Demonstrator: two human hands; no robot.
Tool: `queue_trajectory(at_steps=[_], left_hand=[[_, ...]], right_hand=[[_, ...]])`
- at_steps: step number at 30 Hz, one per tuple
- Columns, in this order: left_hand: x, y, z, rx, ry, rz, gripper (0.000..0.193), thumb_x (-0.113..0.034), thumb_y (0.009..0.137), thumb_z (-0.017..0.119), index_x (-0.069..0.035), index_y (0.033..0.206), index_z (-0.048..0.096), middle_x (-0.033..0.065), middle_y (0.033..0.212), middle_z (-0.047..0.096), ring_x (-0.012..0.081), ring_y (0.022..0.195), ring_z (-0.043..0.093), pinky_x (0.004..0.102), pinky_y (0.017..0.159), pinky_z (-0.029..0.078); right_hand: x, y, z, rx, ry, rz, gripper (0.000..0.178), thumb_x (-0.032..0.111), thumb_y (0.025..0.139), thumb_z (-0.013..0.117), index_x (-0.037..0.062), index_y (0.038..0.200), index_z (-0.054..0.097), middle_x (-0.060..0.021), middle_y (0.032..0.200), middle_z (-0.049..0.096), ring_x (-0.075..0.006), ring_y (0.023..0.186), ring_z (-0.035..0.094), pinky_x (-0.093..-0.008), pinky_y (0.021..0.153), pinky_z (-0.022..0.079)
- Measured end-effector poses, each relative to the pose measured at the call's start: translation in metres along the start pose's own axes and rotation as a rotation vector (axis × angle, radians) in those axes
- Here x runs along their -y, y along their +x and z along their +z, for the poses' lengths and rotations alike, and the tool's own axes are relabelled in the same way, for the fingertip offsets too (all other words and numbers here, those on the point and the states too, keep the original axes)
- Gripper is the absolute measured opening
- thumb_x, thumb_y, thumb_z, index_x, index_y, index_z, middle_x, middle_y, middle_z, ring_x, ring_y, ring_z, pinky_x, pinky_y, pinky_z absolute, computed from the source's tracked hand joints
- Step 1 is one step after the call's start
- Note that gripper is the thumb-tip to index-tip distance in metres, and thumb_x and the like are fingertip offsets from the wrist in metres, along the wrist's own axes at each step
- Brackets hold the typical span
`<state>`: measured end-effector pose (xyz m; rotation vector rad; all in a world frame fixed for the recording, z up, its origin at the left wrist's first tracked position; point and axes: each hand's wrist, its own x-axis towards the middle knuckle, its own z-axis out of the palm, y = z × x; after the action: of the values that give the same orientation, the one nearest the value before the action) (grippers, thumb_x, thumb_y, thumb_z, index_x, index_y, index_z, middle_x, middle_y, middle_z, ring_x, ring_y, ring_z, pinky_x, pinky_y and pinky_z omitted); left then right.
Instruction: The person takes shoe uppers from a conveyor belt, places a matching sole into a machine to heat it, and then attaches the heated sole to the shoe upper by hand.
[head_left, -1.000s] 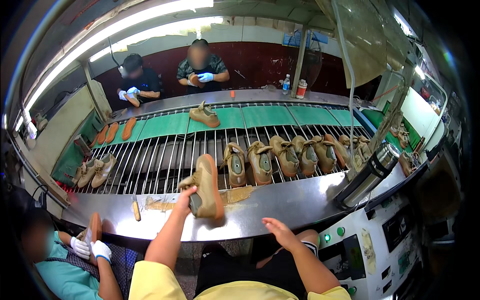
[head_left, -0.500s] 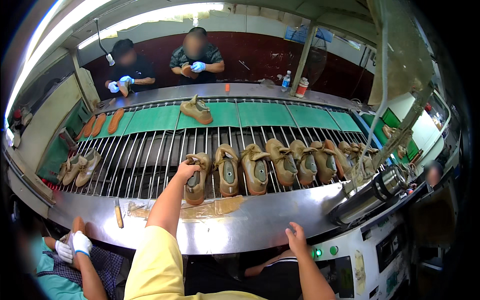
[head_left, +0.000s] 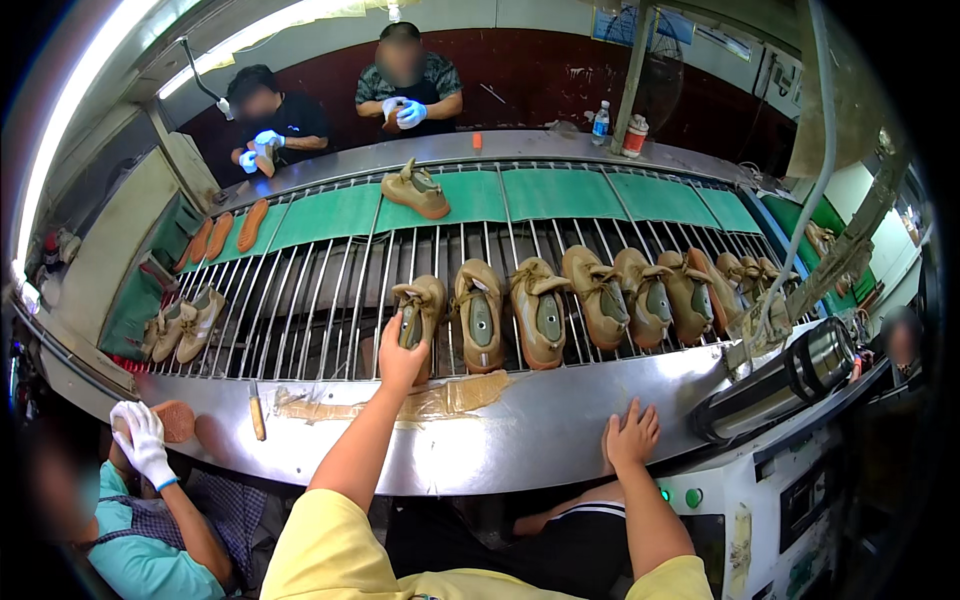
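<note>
At the left end of a row of tan lace-up shoes, my left hand (head_left: 403,354) is closed around the heel end of a shoe (head_left: 428,302) standing on the metal rods. The palm covers part of its heel. Just right of it are a second shoe (head_left: 479,318) and a third shoe (head_left: 541,312), both with grey insoles showing. My right hand (head_left: 631,437) lies with fingers apart on the steel ledge (head_left: 560,430) and holds nothing.
Another tan shoe (head_left: 415,190) sits on the green belt (head_left: 545,195); orange soles (head_left: 252,225) lie left of it. A knife (head_left: 258,412) and a steel flask (head_left: 775,378) rest on the ledge. A gloved co-worker (head_left: 150,510) sits at left; two people work across.
My left hand has shifted from the shoe's laced front to its heel. My right hand has come down flat onto the ledge. The view has shifted slightly. The left co-worker's sole has turned.
</note>
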<state>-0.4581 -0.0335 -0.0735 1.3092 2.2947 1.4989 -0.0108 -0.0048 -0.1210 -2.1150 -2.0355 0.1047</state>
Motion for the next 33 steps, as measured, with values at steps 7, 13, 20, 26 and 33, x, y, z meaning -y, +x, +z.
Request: queue_trajectory(at_steps=[7, 13, 20, 26, 33], left_hand=[[0.021, 0.003, 0.024, -0.032, 0.004, -0.147, 0.073, -0.023, 0.071, 0.071, -0.001, 0.133, 0.040, 0.0210, 0.125, 0.052, 0.0342, 0.115, 0.052, 0.0376, 0.097, 0.040], [0.001, 0.004, 0.016, 0.166, 0.018, -0.197, 0.078, -0.028, 0.070, 0.074, -0.003, 0.134, 0.039, 0.0218, 0.130, 0.049, 0.0346, 0.119, 0.049, 0.0382, 0.099, 0.038], [0.020, 0.067, 0.019, -0.066, -0.159, -0.126, 0.080, -0.037, 0.076, 0.071, 0.002, 0.136, 0.037, 0.0228, 0.134, 0.046, 0.0324, 0.125, 0.045, 0.0372, 0.103, 0.035], [-0.016, 0.188, 0.061, -0.093, -0.034, -0.122, 0.095, -0.052, 0.071, 0.070, 0.000, 0.141, 0.032, 0.0227, 0.142, 0.036, 0.0365, 0.131, 0.036, 0.0434, 0.107, 0.030], [-0.006, 0.276, 0.137, -0.031, -0.074, -0.452, 0.113, -0.057, 0.065, 0.071, 0.002, 0.144, 0.017, 0.0234, 0.146, 0.024, 0.0388, 0.135, 0.027, 0.0443, 0.108, 0.028]], right_hand=[[0.004, -0.002, -0.009, 0.001, 0.027, 0.032, 0.065, 0.044, 0.085, 0.052, 0.0109, 0.140, 0.039, -0.0234, 0.144, 0.032, -0.0368, 0.135, 0.026, -0.0501, 0.110, 0.019], [-0.002, -0.002, -0.011, -0.046, 0.055, 0.064, 0.063, 0.044, 0.084, 0.053, 0.0123, 0.138, 0.042, -0.0216, 0.144, 0.033, -0.0347, 0.134, 0.028, -0.0484, 0.111, 0.019], [0.015, 0.001, -0.011, -0.079, 0.083, 0.061, 0.061, 0.041, 0.083, 0.056, 0.0115, 0.135, 0.046, -0.0215, 0.142, 0.036, -0.0349, 0.133, 0.031, -0.0477, 0.110, 0.021], [0.012, 0.003, -0.004, -0.088, 0.074, 0.013, 0.056, 0.031, 0.083, 0.057, 0.0094, 0.134, 0.046, -0.0224, 0.141, 0.037, -0.0377, 0.131, 0.032, -0.0493, 0.109, 0.022], [0.013, 0.005, -0.003, -0.001, 0.015, -0.026, 0.058, 0.025, 0.083, 0.055, 0.0062, 0.137, 0.042, -0.0251, 0.143, 0.032, -0.0418, 0.132, 0.029, -0.0502, 0.109, 0.022]])
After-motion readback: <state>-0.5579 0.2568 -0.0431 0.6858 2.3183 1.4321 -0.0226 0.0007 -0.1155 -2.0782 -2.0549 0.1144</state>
